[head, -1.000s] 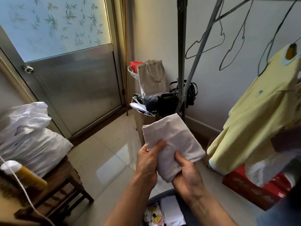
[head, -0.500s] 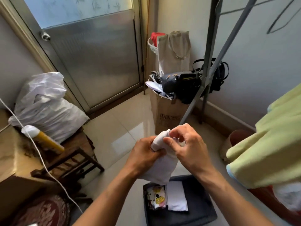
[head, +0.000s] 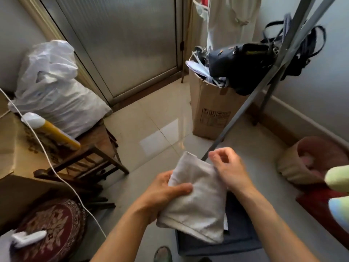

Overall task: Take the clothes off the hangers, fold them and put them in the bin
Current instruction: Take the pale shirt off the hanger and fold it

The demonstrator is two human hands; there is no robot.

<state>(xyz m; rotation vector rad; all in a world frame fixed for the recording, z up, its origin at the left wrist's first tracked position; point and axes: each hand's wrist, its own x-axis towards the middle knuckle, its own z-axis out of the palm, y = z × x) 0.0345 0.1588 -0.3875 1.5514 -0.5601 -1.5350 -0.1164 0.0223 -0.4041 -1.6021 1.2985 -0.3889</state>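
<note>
Biggest thing on my feed is the frosted metal door (head: pixel 120 44) across the top-left, w/ pale floor tiles (head: pixel 151 114) running down from it. At left a stuffed white plastic sack (head: pixel 56 87) sits on a wooden chair (head: pixel 94 148). Top-right, a tall cardboard box (head: pixel 211 110) stands on the floor w/ a black bag (head: pixel 239 63) on top. Grey rack legs (head: pixel 264 86) slant across in front of it. Btm-left I see a round red patterned cushion (head: pixel 49 227). Far right there's a clay pot (head: pixel 302 163) near the wall, and a bit of yellow-green garment (head: pixel 338 178) pokes in at the right edge. A yellow bottle (head: pixel 56 133) w/ a white cap lies at the left, just beside the chair.

Btm ctr, the dark fabric bin (head: pixel 241 224) is on the floor, mostly hidden by the folded white cloth (head: pixel 196 201) held over it. L hand (head: pixel 164 193) grips the cloth's left edge, thumb pressed on top. R hand (head: pixel 230 169) is at the cloth's upper-right corner w/ fingers curled. It's blurred, so I can't tell if it pinches the fabric or only touches it.
</note>
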